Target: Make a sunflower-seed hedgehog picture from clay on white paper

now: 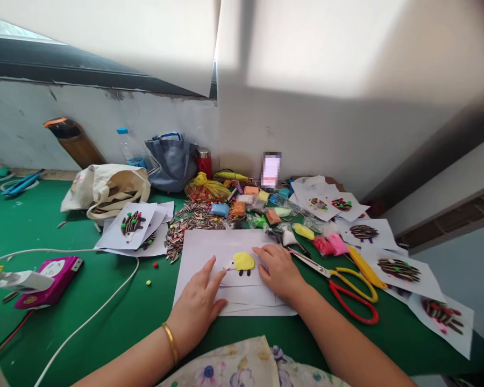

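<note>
White paper sheets (193, 252) lie before me, overlapping. On the top one is a small clay hedgehog (243, 261) with a yellow back, a pale pointed snout, a dark eye and black feet. My left hand (197, 301) rests on the paper at its left, fingers apart, the index fingertip close to the snout. On the other side, my right hand (280, 271) lies on the paper, its fingers loosely spread near the yellow back. Neither hand holds anything that I can see. Sunflower seeds (197, 215) are heaped just beyond the paper.
Scissors (339, 285) and a yellow cutter (365, 266) lie at right. Bags of coloured clay (274, 215) spread behind the paper. Seed-hedgehog pictures (411, 271) line the right; another stack (125, 228) is at left. A white cable (100, 309) crosses the green table (116, 344).
</note>
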### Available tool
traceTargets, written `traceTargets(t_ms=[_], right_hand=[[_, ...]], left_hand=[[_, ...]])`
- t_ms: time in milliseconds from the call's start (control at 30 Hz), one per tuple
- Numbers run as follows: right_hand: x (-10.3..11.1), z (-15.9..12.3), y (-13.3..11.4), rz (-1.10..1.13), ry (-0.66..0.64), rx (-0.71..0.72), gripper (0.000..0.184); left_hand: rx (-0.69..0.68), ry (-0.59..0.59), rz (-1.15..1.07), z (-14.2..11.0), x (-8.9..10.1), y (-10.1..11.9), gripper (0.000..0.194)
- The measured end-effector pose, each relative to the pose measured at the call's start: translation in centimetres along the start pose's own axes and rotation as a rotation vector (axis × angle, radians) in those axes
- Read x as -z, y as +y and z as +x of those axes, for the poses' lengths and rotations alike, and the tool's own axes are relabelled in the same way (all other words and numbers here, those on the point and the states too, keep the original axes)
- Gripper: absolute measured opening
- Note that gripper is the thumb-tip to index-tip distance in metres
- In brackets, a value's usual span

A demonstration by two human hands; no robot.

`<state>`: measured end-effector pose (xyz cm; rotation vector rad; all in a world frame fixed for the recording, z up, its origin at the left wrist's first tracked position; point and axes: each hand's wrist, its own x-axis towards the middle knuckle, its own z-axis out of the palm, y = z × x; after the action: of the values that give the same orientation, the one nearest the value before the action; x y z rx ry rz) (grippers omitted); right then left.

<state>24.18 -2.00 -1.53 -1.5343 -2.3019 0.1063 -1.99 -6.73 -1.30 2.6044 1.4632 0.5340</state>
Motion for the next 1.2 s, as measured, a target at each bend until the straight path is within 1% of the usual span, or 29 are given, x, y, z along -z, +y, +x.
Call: traceTargets(t_ms=[67,233,333,400,500,567,633,667,733,800,867,933,1067,1200], right_hand=[[-0.1,0.0,0.2,-0.007,0.008,-0.002,0.041],[-0.1,0.0,0.6,0.018,0.007,-0.004,0.038],[-0.2,0.0,0.7,0.038,0.003,-0.008,0.038],[-0.3,0.1,0.7,0.05,0.003,-0.003,0.037],[-0.5,0.2,0.7,0.075,0.011,0.006,0.036],[-0.6,0.2,0.6,0.089,0.017,0.007,0.035],[-0.6,0.3,0.5,0.099,0.02,0.012,0.034],[-0.7,0.3,0.5,0.101,0.02,0.013,0.033],[-0.7,0.3,0.5,0.103,0.019,0.011,0.032],[-0.7,0.3,0.5,0.105,0.016,0.006,0.032],[-0.6,0.4,0.5,0.106,0.013,0.004,0.032],[-0.5,0.4,0.5,0.107,0.007,0.0,0.033],[-0.3,0.5,0.4,0.114,-0.005,-0.009,0.035],[-0.2,0.6,0.3,0.117,-0.017,-0.022,0.035]], left_hand=[[-0.006,-0.005,0.03,0.2,-0.1,0.5,0.054],[-0.015,-0.05,0.052,0.4,0.1,0.7,0.03],[-0.017,-0.067,0.006,0.3,0.7,0.5,0.019],[0.005,-0.045,-0.066,0.9,1.3,0.2,0.014],[0.071,0.036,-0.155,3.1,2.5,-1.2,0.02],[0.098,0.113,-0.11,5.5,3.2,-3.0,0.023],[0.174,0.152,-0.003,8.3,3.7,-5.3,0.027],[0.231,0.144,0.059,9.7,3.8,-6.5,0.03],[0.387,0.069,0.182,12.3,3.8,-8.5,0.036],[0.433,0.036,0.208,14.3,3.5,-10.0,0.04],[0.441,0.006,0.224,15.8,2.9,-10.8,0.043],[0.441,-0.016,0.245,16.7,2.3,-11.0,0.043],[0.405,-0.031,0.28,17.8,1.2,-11.1,0.04],[0.346,-0.056,0.265,18.5,0.9,-11.8,0.036]])
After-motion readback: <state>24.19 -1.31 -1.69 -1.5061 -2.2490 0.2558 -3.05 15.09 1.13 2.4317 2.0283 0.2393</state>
